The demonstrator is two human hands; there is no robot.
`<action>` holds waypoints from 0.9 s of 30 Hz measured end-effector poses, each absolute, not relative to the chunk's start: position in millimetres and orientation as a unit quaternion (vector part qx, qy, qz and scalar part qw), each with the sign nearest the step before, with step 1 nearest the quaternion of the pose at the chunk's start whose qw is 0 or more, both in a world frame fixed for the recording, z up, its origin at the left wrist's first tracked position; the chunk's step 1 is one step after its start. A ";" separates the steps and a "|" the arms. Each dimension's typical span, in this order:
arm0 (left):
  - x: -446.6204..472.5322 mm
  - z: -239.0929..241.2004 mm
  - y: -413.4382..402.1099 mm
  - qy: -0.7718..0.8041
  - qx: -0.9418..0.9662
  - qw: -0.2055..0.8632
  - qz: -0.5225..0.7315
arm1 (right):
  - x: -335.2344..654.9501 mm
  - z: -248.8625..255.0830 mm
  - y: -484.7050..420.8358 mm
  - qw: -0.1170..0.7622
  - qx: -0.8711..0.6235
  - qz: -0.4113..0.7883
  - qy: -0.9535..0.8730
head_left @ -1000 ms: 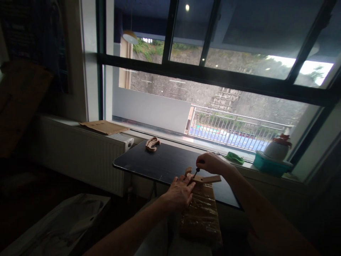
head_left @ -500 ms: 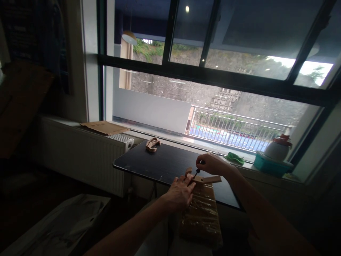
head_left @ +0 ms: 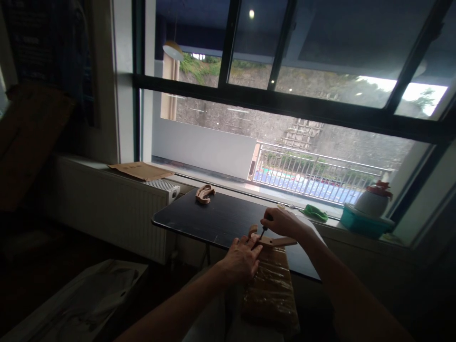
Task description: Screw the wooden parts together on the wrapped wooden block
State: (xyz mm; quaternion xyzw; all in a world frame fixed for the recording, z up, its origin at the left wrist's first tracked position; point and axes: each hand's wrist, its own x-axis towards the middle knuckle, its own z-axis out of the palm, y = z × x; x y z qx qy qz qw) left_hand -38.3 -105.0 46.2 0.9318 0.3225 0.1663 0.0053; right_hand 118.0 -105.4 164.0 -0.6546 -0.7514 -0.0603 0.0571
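Right grip (head_left: 284,222) slightly lower, slim dark tool (head_left: 262,232), angled wooden piece (head_left: 283,242)

Daylight through the sliding window (head_left: 285,100) leaves everything indoors dim, the lower corners nearly black. Glints streak the plastic-wrapped package (head_left: 269,292); bright spots of glare (head_left: 251,14) dot the upper panes (head_left: 320,57); shadowed detail is soft.

Room past left hand (head_left: 240,260), curved pieces (head_left: 204,194) beyond

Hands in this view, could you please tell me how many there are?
2: the left hand at the light-brown piece, and the right hand above it, gripping a dark tool.
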 end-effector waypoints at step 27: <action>-33.6 44.8 -88.9 0.330 0.915 0.069 0.219 | 136.8 178.2 -82.6 0.026 -0.617 0.020 -0.786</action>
